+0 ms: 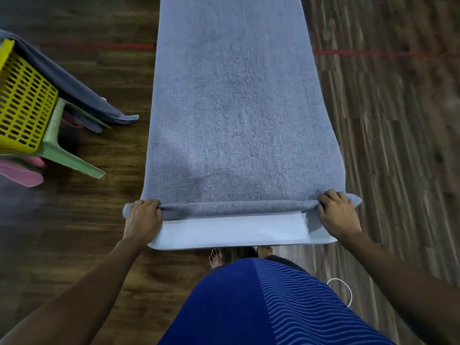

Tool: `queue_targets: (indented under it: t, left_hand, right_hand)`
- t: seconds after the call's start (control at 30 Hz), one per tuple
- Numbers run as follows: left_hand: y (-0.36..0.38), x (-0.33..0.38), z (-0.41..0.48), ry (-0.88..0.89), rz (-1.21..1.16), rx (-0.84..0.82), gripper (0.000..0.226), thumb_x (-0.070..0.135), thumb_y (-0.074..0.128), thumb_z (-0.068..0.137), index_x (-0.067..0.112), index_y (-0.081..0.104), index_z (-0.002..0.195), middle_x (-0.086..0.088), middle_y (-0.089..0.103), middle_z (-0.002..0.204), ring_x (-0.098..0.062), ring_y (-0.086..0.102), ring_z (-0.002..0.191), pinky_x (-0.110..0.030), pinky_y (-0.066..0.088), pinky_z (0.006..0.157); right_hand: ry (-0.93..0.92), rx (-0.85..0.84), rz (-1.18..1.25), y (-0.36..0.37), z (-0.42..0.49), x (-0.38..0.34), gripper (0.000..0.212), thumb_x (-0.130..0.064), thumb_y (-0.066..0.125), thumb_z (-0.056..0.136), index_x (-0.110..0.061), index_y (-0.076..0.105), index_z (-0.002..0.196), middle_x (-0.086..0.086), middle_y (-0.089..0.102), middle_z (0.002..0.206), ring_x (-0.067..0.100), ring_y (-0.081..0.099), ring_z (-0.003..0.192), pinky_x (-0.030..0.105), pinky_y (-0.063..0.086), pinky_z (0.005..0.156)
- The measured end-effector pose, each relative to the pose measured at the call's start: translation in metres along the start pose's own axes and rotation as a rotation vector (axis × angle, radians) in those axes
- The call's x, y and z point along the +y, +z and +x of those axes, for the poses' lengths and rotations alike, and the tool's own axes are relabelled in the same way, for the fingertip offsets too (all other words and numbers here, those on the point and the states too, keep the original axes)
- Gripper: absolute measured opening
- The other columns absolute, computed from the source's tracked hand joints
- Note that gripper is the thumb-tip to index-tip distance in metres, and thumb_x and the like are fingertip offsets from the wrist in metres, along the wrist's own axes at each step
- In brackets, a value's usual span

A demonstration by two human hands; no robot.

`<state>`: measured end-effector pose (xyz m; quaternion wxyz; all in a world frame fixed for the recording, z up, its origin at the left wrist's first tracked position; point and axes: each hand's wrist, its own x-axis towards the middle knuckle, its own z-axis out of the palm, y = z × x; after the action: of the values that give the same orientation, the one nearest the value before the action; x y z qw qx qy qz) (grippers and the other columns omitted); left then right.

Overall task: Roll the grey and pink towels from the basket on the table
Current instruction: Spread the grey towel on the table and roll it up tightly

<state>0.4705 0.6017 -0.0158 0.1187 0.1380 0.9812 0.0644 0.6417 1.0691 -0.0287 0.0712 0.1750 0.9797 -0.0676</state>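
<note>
1. Blue patterned clothing (pixel 261 307) fills the near edge.
2. Left hand (pixel 143 219) and right hand (pixel 338 215) each curl round one end of the grey towel (pixel 236 108), gripping its rolled near edge.
3. Beyond the roll, the grey towel lies flat along the white table (pixel 234 232); a yellow basket (pixel 22 103) stands to the left.

a lived-in room of a home, by the look of it: dark wood-plank floor (pixel 74 232) crossed by a red line (pixel 368 53), a yellow perforated laundry basket (pixel 22 103) on a green plastic stool (pixel 72 158), pink slippers (pixel 22 176) beneath it, a narrow white table (pixel 231 232), and the person's bare feet (pixel 217 257).
</note>
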Motion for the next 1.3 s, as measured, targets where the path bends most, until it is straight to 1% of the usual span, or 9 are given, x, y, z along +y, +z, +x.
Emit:
queue_targets:
  t: [0.1,0.23,0.33,0.47,0.7,0.77,0.9,1.1,1.3]
  left_hand:
    - [-0.003,-0.001,0.007,-0.033,-0.016,0.022,0.018,0.009,0.051,0.089,0.012,0.056,0.072,-0.013,0.063,0.074,-0.036,0.058,0.076,-0.046,0.042,0.079]
    - [0.006,0.0,0.006,-0.188,-0.109,0.166,0.02,0.01,0.055,0.092,0.005,0.06,0.111,-0.019,0.055,0.111,-0.039,0.049,0.104,-0.054,0.04,0.091]
    - [0.019,0.014,-0.013,-0.028,-0.148,0.182,0.031,-0.001,0.055,0.085,0.001,0.059,0.116,-0.021,0.056,0.115,-0.039,0.051,0.103,-0.054,0.044,0.087]
    - [0.042,0.016,-0.03,0.12,-0.066,0.078,0.055,0.009,0.047,0.076,0.002,0.054,0.13,-0.018,0.056,0.126,-0.035,0.051,0.119,-0.053,0.041,0.103]
    - [0.022,0.022,-0.007,0.056,-0.112,0.08,0.028,0.001,0.062,0.08,0.007,0.066,0.106,-0.013,0.067,0.101,-0.035,0.06,0.097,-0.055,0.036,0.107]
    - [0.015,0.021,-0.003,0.075,-0.066,0.06,0.015,0.011,0.054,0.083,0.012,0.066,0.093,-0.008,0.068,0.086,-0.031,0.061,0.086,-0.052,0.039,0.104]
    - [0.005,0.017,0.006,0.05,-0.027,-0.078,0.026,0.033,0.03,0.084,0.024,0.05,0.07,0.001,0.062,0.066,-0.021,0.058,0.067,-0.046,0.041,0.09]
    - [0.012,0.021,0.004,-0.071,-0.043,0.162,0.02,0.017,0.063,0.085,0.01,0.059,0.103,-0.013,0.056,0.106,-0.034,0.05,0.1,-0.05,0.041,0.087]
    - [0.03,0.036,-0.017,0.157,-0.064,0.06,0.047,0.007,0.07,0.067,0.008,0.062,0.114,-0.013,0.058,0.118,-0.03,0.051,0.108,-0.049,0.041,0.095]
  right_hand:
    - [0.059,0.0,-0.009,-0.005,0.007,-0.005,0.043,-0.034,0.029,0.084,-0.011,0.065,0.086,0.009,0.064,0.09,0.034,0.055,0.09,0.046,0.036,0.08]
    - [0.138,0.114,-0.006,-0.005,0.017,-0.005,0.022,-0.014,0.058,0.084,-0.006,0.057,0.104,0.018,0.055,0.102,0.039,0.051,0.093,0.05,0.036,0.08]
    - [-0.123,0.166,0.045,0.001,0.015,-0.017,0.024,-0.01,0.047,0.076,-0.005,0.057,0.098,0.018,0.053,0.096,0.037,0.051,0.084,0.049,0.041,0.071]
    - [-0.217,0.025,0.019,0.015,0.002,-0.029,0.047,-0.009,0.071,0.071,-0.01,0.058,0.116,0.012,0.056,0.116,0.033,0.052,0.101,0.047,0.044,0.086]
    - [-0.166,0.036,-0.034,0.01,0.014,-0.031,0.029,-0.013,0.065,0.081,-0.017,0.063,0.11,0.004,0.067,0.102,0.03,0.061,0.097,0.042,0.037,0.093]
    - [-0.153,-0.012,-0.044,0.004,0.016,-0.032,0.028,-0.025,0.053,0.083,-0.019,0.065,0.108,0.003,0.069,0.099,0.029,0.062,0.095,0.043,0.04,0.088]
    - [-0.042,-0.182,-0.064,-0.002,0.021,-0.038,0.032,-0.032,0.043,0.091,-0.023,0.065,0.112,0.003,0.069,0.106,0.026,0.059,0.102,0.041,0.038,0.089]
    - [-0.033,0.123,-0.013,0.002,0.02,-0.04,0.022,-0.007,0.07,0.076,-0.007,0.06,0.096,0.015,0.057,0.093,0.035,0.053,0.083,0.046,0.042,0.071]
    - [-0.174,-0.035,0.026,0.006,0.009,-0.053,0.045,-0.013,0.07,0.069,-0.015,0.058,0.112,0.006,0.058,0.109,0.03,0.054,0.098,0.042,0.043,0.081]
